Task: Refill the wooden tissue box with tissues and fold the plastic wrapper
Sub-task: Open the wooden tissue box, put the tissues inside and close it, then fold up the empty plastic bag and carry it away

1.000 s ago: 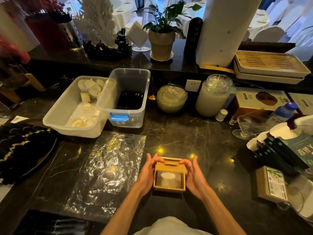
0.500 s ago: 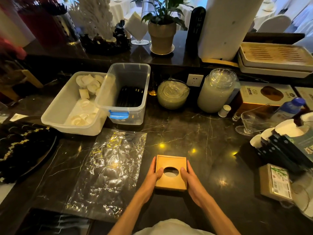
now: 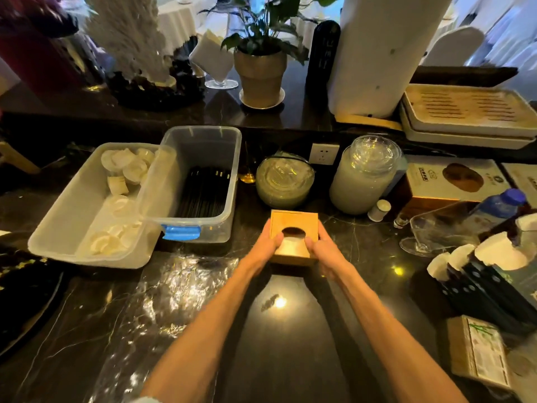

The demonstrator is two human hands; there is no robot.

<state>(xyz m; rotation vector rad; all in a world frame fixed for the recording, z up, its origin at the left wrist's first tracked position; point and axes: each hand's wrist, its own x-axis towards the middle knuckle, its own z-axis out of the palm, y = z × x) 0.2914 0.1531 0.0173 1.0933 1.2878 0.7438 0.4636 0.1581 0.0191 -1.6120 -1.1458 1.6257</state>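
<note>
The wooden tissue box [image 3: 294, 221] stands on the dark marble counter, far out near the jars, its oval opening facing up. A white tissue [image 3: 290, 247] sticks out of the opening toward me. My left hand [image 3: 268, 242] grips the box's left side, thumb by the opening. My right hand [image 3: 322, 248] grips its right side. The clear plastic wrapper [image 3: 180, 289] lies flat and crinkled on the counter, left of my arms, touched by neither hand.
Two clear plastic bins [image 3: 203, 181] sit behind the wrapper. A glass bowl [image 3: 284, 181] and a lidded jar [image 3: 363, 175] stand right behind the box. Cartons, a glass dish [image 3: 436, 231] and a water bottle [image 3: 499, 207] crowd the right side.
The box was tilted with its underside toward me, then set upright. Both hands have since pushed it away from me toward the jars, and a tissue now shows at the opening.
</note>
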